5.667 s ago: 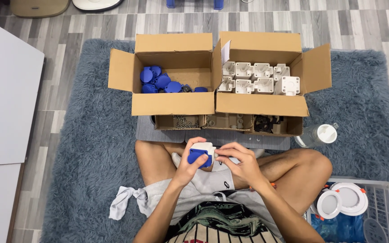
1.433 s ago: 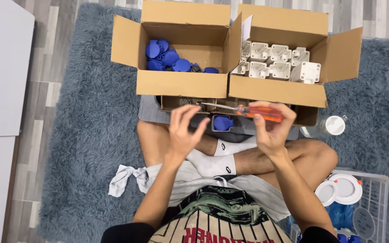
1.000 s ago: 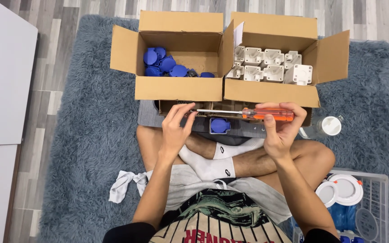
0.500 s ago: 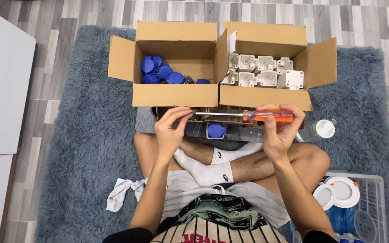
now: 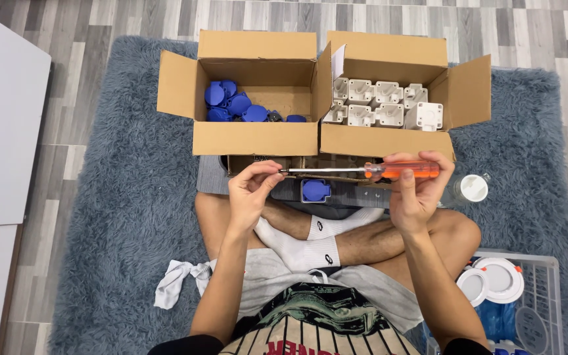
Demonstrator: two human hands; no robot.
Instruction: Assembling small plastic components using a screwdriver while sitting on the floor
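Note:
My right hand grips the orange handle of a screwdriver, held level across my lap with its metal shaft pointing left. My left hand pinches something small at the shaft's tip; what it is cannot be made out. Below the shaft, a blue round socket part lies on a dark tray in front of my crossed legs. Beyond it stand two open cardboard boxes: the left box holds several blue parts, the right box holds several white housings.
I sit on a shaggy blue-grey rug over grey plank flooring. A white-lidded clear jar stands right of my knee. A wire basket with round white fittings is at bottom right. White panels lie left; a white cloth by my hip.
My hands left the blue-and-white part held at my lap and took up the screwdriver. Over the last second they hold it nearly still; the view has shifted slightly.

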